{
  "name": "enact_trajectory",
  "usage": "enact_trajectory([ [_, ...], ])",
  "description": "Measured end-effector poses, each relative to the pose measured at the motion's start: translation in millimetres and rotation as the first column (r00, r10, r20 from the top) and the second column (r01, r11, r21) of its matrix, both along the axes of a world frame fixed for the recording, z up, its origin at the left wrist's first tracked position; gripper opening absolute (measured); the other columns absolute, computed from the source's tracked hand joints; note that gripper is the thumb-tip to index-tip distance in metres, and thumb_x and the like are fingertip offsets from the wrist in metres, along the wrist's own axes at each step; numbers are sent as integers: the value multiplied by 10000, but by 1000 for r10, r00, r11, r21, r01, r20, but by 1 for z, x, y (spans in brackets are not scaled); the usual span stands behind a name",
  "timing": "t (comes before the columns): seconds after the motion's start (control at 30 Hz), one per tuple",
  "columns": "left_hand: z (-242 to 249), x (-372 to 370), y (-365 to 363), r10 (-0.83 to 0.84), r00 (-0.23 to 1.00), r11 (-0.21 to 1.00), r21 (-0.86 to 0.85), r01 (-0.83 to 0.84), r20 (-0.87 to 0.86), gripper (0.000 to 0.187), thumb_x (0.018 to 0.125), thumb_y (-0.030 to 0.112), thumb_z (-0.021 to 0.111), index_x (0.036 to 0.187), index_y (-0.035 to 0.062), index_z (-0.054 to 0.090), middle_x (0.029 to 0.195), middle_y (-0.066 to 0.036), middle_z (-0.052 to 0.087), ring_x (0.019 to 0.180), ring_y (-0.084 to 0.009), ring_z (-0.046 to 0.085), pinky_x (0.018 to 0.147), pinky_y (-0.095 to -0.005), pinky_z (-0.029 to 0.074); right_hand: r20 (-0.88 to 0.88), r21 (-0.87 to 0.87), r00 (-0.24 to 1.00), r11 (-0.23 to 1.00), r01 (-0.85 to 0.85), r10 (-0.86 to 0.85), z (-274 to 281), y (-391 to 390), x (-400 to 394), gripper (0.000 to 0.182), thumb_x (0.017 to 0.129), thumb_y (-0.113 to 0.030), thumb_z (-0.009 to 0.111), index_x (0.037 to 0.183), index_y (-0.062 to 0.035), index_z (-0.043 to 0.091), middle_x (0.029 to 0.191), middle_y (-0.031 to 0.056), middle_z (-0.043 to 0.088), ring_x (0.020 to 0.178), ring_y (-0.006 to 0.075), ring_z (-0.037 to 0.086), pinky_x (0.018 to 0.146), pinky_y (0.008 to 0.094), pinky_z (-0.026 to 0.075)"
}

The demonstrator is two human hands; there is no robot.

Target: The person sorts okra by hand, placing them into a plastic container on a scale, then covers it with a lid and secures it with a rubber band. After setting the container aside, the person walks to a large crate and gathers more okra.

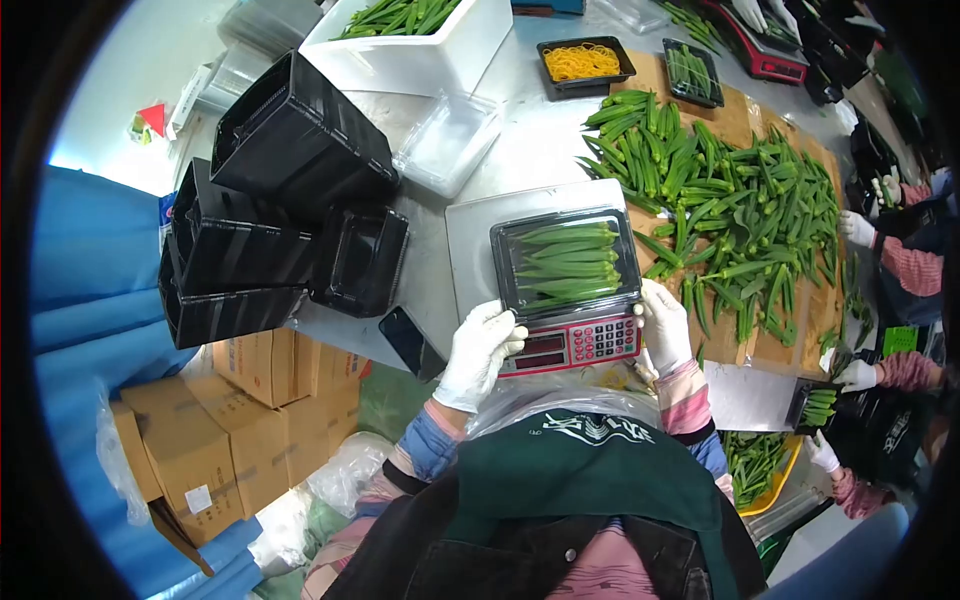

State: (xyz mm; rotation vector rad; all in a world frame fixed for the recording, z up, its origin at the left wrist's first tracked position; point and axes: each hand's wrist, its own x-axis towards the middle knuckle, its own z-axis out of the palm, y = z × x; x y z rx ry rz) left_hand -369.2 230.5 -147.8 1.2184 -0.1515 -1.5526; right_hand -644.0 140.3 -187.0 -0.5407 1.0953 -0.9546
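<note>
A black tray of okra (568, 264) under a clear lid rests on the steel plate of a scale (470, 232) with a red keypad panel (600, 341). My left hand (480, 350), in a white glove, is closed at the tray's near left corner, its fingertips at the edge. My right hand (663, 325), also gloved, has its thumb and fingers pressed at the near right corner. Loose okra (750, 200) lies in a heap on cardboard to the right of the scale.
Stacks of black trays (300, 140), clear lids (450, 140) and a phone (404, 338) are at the left. A white bin of okra (420, 55) and a tray of yellow bands (582, 63) stand behind. Co-workers' gloved hands (857, 229) are at the far right.
</note>
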Motion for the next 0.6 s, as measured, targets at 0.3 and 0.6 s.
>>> enact_trajectory([
  [0.3, -12, 25, -7, -277, 961, 955, -114, 275, 5, 357, 958, 124, 617, 1265, -18, 503, 925, -48, 580, 692, -129, 593, 604, -270, 492, 75, 31, 995, 998, -61, 59, -9, -5, -11, 243, 982, -133, 621, 1152, 39, 648, 838, 17, 643, 599, 67, 533, 544, 211, 413],
  [0.6, 12, 63, -102, -135, 793, 958, -126, 257, 594, 472, 996, 245, 632, 1399, 35, 501, 1166, -37, 608, 978, -93, 598, 843, -259, 499, -741, -105, 641, 977, 183, -200, -58, 2, -96, 168, 915, -184, 717, 940, -18, 713, 787, -17, 675, 676, 52, 591, 607, 216, 464],
])
